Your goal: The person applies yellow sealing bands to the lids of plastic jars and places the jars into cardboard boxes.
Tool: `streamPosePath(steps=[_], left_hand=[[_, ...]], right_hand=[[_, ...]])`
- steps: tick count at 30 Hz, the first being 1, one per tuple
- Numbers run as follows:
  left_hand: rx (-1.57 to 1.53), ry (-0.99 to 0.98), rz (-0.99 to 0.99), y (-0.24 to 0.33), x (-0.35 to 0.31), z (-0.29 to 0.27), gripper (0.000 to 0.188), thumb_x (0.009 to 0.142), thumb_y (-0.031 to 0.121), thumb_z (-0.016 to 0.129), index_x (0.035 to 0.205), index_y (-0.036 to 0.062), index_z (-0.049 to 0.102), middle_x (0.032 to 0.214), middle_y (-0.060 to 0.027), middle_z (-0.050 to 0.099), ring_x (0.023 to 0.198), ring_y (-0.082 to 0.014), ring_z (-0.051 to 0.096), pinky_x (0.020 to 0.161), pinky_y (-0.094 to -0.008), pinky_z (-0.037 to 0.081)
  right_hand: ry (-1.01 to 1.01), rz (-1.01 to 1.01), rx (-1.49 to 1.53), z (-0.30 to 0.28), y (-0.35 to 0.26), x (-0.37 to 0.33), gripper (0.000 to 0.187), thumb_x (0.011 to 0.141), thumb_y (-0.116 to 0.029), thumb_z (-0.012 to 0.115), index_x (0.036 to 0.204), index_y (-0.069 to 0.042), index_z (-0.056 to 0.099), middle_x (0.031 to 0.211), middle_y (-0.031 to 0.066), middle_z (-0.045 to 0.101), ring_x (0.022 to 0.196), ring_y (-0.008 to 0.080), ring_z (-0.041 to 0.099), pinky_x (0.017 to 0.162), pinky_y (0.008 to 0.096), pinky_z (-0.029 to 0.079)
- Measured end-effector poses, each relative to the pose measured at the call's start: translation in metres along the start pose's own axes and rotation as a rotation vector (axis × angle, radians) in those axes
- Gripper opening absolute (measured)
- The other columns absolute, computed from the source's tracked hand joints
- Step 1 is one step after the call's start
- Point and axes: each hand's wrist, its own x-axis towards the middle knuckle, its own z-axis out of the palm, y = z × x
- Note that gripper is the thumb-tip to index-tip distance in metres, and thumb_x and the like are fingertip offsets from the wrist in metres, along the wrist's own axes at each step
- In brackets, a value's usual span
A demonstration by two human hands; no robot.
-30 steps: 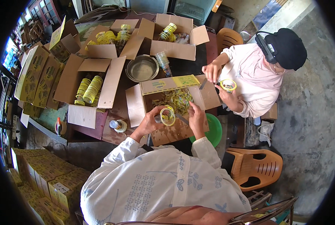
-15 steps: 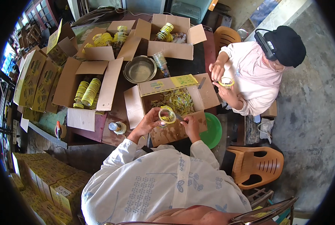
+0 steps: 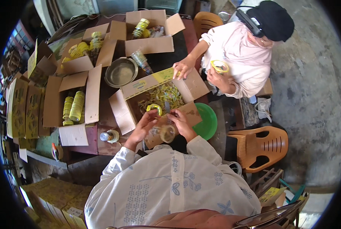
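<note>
My left hand is closed on a yellow ring, apparently cut off a cup's rim. It holds the ring over the near side of an open cardboard box filled with yellow strips. My right hand is closed on a cutter with a grey blade that points away from me over the strips. A clear plastic cup, smeared by motion, is below and between my hands; I cannot tell whether anything supports it.
Across the table a co-worker holds a yellow-rimmed cup, the other hand at the box's far edge. Beside the box are a metal bowl, stacked clear cups, a green basin and a small bottle. Open cartons hold yellow-rimmed cups.
The yellow ring has come apart from the clear cup, which has left my left hand and dropped toward me. The co-worker's one hand has reached to the box edge. The view has shifted.
</note>
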Motion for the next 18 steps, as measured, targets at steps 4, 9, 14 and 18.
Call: streamPosePath(steps=[4,9,14,18], left_hand=[[0.397,0.039,0.112,-0.034,0.008,0.001,0.044,0.102,0.012,0.059,0.143,0.0054,0.044,0.133,-0.0115,0.055,0.128,-0.0231,0.052,0.109,-0.0380,0.041],[0.815,0.000,0.161,-0.035,-0.007,-0.006,0.048,0.093,0.020,0.071,0.135,0.0067,0.053,0.133,-0.0121,0.055,0.128,-0.0292,0.052,0.109,-0.0421,0.040],[0.978,0.021,0.228,-0.049,-0.029,-0.012,0.046,0.079,0.022,0.081,0.122,0.0142,0.065,0.122,-0.0099,0.061,0.116,-0.0325,0.054,0.101,-0.0450,0.043],[1.004,0.026,0.206,-0.044,-0.029,-0.007,0.044,0.077,0.017,0.081,0.119,0.0113,0.066,0.122,-0.0096,0.061,0.116,-0.0323,0.054,0.102,-0.0441,0.043]], right_hand=[[0.012,-0.083,-0.196,0.011,0.020,-0.003,0.019,0.094,-0.016,0.072,0.105,-0.002,0.064,0.091,0.0029,0.065,0.082,0.0106,0.058,0.071,0.0273,0.047],[0.132,0.025,-0.363,-0.007,0.044,-0.005,0.025,0.095,-0.019,0.072,0.106,0.001,0.062,0.093,0.0073,0.065,0.085,0.0141,0.063,0.076,0.0292,0.050],[0.124,0.028,-0.164,-0.037,0.053,-0.030,0.019,0.096,-0.016,0.070,0.107,-0.004,0.060,0.096,0.0037,0.064,0.087,0.0140,0.065,0.081,0.0290,0.052],[0.154,0.051,-0.109,-0.077,0.048,-0.058,0.018,0.095,-0.013,0.070,0.104,-0.002,0.059,0.096,0.0042,0.065,0.087,0.0138,0.065,0.081,0.0281,0.053]])
